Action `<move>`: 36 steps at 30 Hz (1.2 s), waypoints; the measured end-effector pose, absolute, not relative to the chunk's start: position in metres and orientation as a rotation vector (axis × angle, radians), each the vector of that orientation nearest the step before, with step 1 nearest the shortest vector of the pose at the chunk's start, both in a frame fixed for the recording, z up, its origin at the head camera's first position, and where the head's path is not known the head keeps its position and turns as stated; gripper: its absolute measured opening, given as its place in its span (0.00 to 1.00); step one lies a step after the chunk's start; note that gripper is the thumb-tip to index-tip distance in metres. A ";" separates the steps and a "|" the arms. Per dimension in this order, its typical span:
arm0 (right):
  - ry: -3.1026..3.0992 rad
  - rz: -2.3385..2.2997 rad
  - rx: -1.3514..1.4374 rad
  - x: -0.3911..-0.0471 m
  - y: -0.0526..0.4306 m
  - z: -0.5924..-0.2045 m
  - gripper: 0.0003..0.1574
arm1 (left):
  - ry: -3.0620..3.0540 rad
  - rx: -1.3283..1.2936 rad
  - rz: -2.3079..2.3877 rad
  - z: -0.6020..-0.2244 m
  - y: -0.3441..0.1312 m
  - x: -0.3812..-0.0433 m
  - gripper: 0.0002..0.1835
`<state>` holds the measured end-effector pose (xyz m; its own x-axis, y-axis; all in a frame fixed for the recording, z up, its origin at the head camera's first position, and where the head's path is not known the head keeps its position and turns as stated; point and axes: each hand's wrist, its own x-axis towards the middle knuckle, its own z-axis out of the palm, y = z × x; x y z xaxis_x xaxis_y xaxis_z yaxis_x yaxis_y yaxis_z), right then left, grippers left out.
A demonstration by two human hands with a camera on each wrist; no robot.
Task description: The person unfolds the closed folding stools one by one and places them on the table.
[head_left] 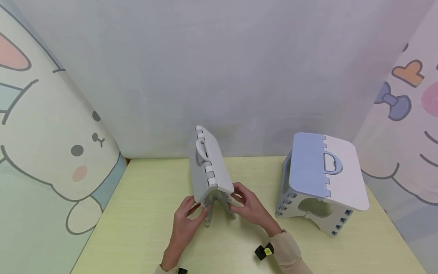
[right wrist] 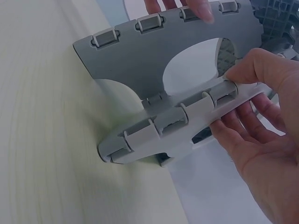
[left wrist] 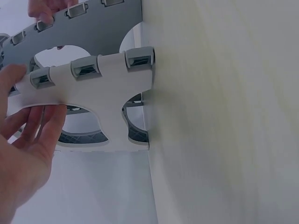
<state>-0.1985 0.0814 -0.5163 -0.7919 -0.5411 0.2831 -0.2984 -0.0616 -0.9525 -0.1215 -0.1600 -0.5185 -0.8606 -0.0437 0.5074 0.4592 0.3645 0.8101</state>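
Observation:
A grey-and-white folding step stool stands partly folded near the back wall, its two top halves sloping down from the hinge like a roof. Its loop handle sticks up at that ridge. My left hand grips the left near edge of the leg panel, thumb on the hinge side and fingers behind, as the left wrist view shows on the white leg panel. Opposite it, my right hand pinches the right edge. In the right wrist view the grey panel and a hinged edge form a V.
To the right stands a second folding stool, fully unfolded, with a blue and white top and a blue handle. The pale yellow-green table meets a grey backdrop behind. Cartoon-printed side panels flank both sides.

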 end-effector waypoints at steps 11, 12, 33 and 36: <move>2.007 -1.983 -0.950 -0.200 0.085 -0.518 0.35 | -2.180 -0.348 -1.548 -0.517 -0.163 -0.121 0.25; 2.008 -1.985 -0.955 -0.200 0.085 -0.517 0.35 | -2.182 -0.345 -1.546 -0.517 -0.164 -0.121 0.25; 2.020 -1.964 -0.906 -0.202 0.091 -0.514 0.34 | -2.170 -0.369 -1.505 -0.520 -0.171 -0.121 0.27; 2.024 -1.959 -0.909 -0.202 0.092 -0.514 0.34 | -2.168 -0.370 -1.494 -0.519 -0.171 -0.120 0.28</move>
